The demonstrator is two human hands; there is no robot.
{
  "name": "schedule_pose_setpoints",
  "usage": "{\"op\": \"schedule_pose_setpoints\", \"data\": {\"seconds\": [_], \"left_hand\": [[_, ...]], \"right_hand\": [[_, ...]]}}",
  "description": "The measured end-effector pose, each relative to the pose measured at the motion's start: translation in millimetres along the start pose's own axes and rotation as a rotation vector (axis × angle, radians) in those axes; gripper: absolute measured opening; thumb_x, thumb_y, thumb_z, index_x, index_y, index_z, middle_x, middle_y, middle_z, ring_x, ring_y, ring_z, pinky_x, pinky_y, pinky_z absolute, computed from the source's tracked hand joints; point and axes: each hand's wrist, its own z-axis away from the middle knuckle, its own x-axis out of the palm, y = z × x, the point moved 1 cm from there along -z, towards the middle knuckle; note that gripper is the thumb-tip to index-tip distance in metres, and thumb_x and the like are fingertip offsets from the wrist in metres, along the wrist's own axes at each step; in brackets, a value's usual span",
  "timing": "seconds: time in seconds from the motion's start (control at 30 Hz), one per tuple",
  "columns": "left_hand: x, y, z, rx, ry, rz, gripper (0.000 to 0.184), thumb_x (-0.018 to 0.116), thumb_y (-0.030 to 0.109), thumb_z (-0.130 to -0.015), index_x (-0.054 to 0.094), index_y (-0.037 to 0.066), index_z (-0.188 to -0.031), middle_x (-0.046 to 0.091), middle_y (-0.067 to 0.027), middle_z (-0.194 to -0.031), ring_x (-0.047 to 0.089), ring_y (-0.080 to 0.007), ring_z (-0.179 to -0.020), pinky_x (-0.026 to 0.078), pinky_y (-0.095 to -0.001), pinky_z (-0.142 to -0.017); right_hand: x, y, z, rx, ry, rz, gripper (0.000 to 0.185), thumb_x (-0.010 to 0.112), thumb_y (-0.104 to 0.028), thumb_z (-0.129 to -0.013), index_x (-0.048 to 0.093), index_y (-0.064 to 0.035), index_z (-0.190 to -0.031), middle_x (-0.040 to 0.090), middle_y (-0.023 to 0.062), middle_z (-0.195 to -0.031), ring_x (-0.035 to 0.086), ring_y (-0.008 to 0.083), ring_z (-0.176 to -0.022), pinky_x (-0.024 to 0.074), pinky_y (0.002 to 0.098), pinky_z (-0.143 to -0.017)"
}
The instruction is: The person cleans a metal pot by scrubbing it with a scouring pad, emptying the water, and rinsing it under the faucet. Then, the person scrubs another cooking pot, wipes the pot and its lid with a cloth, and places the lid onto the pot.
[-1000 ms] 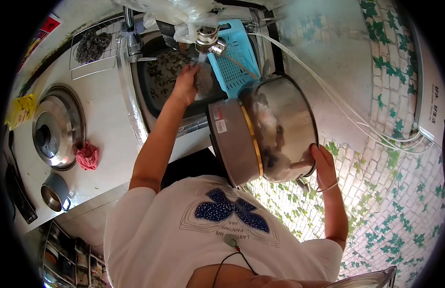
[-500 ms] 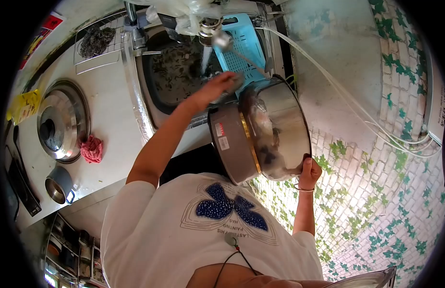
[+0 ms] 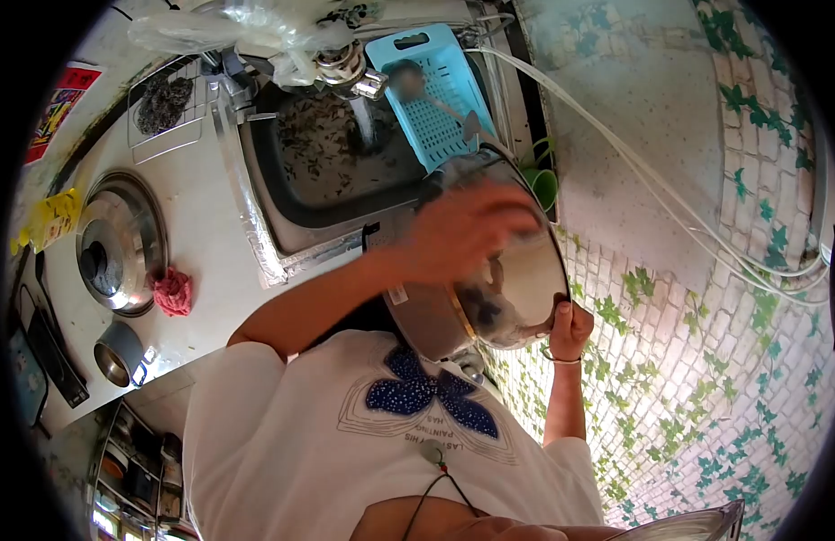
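A large steel pot (image 3: 534, 288), grey-brown on one side of a gold band and shiny on the other, is tilted on its side beside the sink. My right hand (image 3: 570, 329) grips its edge, thumb on the metal. My left hand (image 3: 476, 230) is over the pot, smeared by motion; whether it holds anything I cannot make out. Water runs from the tap (image 3: 368, 86) into the dark sink (image 3: 296, 212), where many small dark bits lie. A light-blue perforated basket (image 3: 435, 99) sits over the sink's right side, with a long-handled utensil (image 3: 471, 126) lying across it.
On the counter at left are a steel lid (image 3: 120, 239), a red cloth (image 3: 172, 293), a small grey pot (image 3: 118, 352) and a yellow packet (image 3: 55, 219). A wire rack (image 3: 174, 135) stands behind. A green cup (image 3: 543, 187) and white cables (image 3: 606, 135) are at right.
My left hand has moved from the sink's edge, near the basket, right and down over the pot. My right hand keeps its hold on the pot. The view has shifted slightly.
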Motion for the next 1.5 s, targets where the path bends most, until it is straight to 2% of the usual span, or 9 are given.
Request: {"op": "schedule_pose_setpoints", "data": {"seconds": [0.1, 0.17, 0.47, 0.57, 0.77, 0.97, 1.13, 1.37, 1.5], "left_hand": [[10, -79, 21, -0.377, 0.1, 0.094, 0.036, 0.043, 0.008, -0.085, 0.046, 0.013, -0.121, 0.043, -0.0061, -0.124, 0.048, -0.0242, -0.109, 0.04, -0.033, -0.091], [14, -114, 49, -0.925, 0.097, 0.823, 0.031, 0.044, 0.006, -0.087, 0.05, 0.009, -0.117, 0.05, -0.0044, -0.116, 0.05, -0.0185, -0.103, 0.039, -0.0289, -0.088], [-38, -144, 132, -1.076, 0.595, 0.216, 0.027, 0.045, 0.009, -0.087, 0.054, 0.005, -0.113, 0.057, -0.004, -0.099, 0.051, -0.0125, -0.089, 0.04, -0.0243, -0.079], [-57, -141, 174, -1.13, 0.943, 0.604, 0.028, 0.038, 0.005, -0.087, 0.052, 0.0, -0.111, 0.057, -0.0066, -0.1, 0.055, -0.0157, -0.091, 0.045, -0.0274, -0.078], [-92, -80, 230, -0.905, 1.261, 0.918, 0.025, 0.037, 0.007, -0.088, 0.054, 0.002, -0.105, 0.058, -0.0055, -0.091, 0.056, -0.015, -0.082, 0.048, -0.0292, -0.072], [-130, -28, 312, -0.541, 1.476, 1.183, 0.019, 0.042, 0.012, -0.089, 0.052, 0.004, -0.102, 0.056, -0.0065, -0.095, 0.054, -0.0183, -0.09, 0.045, -0.0343, -0.084], [-176, 39, 402, -0.323, 1.425, 1.286, 0.029, 0.038, 0.011, -0.09, 0.048, 0.0, -0.115, 0.054, -0.0143, -0.115, 0.049, -0.0264, -0.11, 0.038, -0.0418, -0.098], [-225, 125, 549, -0.132, 1.647, 1.01, 0.03, 0.035, 0.013, -0.09, 0.05, -0.001, -0.111, 0.056, -0.0137, -0.113, 0.053, -0.0271, -0.105, 0.041, -0.0443, -0.094], [-223, 139, 601, 0.091, 1.439, 1.026, 0.031, 0.033, 0.012, -0.089, 0.049, -0.003, -0.111, 0.055, -0.0158, -0.113, 0.052, -0.0279, -0.106, 0.04, -0.0473, -0.093]], "right_hand": [[-1, 2, -6, -0.004, 0.03, -0.019, 0.044, 0.051, -0.027, -0.09, 0.043, -0.0006, -0.055, 0.042, 0.0009, -0.046, 0.039, 0.0071, -0.041, 0.0297, 0.0233, -0.039], [-3, 2, -8, -0.003, 0.022, -0.001, 0.045, 0.051, -0.027, -0.09, 0.043, -0.0008, -0.055, 0.041, 0.0009, -0.045, 0.038, 0.0076, -0.041, 0.0287, 0.0233, -0.04], [-2, 8, -32, -0.121, -0.121, 0.006, 0.049, 0.051, -0.034, -0.09, 0.042, -0.002, -0.054, 0.04, 0.0013, -0.044, 0.038, 0.0082, -0.039, 0.0273, 0.024, -0.039], [-2, 20, -32, -0.137, -0.126, -0.035, 0.049, 0.048, -0.035, -0.092, 0.037, -0.0045, -0.055, 0.035, -0.0026, -0.047, 0.03, 0.0048, -0.043, 0.0222, 0.0232, -0.041], [5, -11, -26, -0.252, -0.248, -0.034, 0.045, 0.05, -0.03, -0.091, 0.04, -0.0013, -0.057, 0.037, -0.0015, -0.047, 0.032, 0.0057, -0.043, 0.023, 0.0238, -0.042], [43, -105, -3, -0.671, -0.403, 0.051, 0.033, 0.066, -0.016, -0.076, 0.044, -0.0029, -0.054, 0.039, 0.011, -0.047, 0.035, 0.027, -0.039, 0.0258, 0.0338, -0.039], [109, -188, 19, -1.014, -0.465, 0.151, 0.046, 0.071, -0.025, -0.074, 0.038, -0.0077, -0.047, 0.032, 0.0064, -0.041, 0.032, 0.0192, -0.033, 0.0233, 0.0303, -0.035], [238, -273, 42, -1.4, -0.355, 0.192, 0.048, 0.062, -0.041, -0.078, 0.04, -0.012, -0.046, 0.037, 0.0065, -0.039, 0.041, 0.0217, -0.034, 0.0304, 0.03, -0.034], [277, -284, 94, -1.62, -0.255, 0.223, 0.043, 0.066, -0.042, -0.073, 0.043, -0.0141, -0.05, 0.039, 0.0009, -0.04, 0.043, 0.0154, -0.035, 0.0345, 0.0279, -0.036]]}}
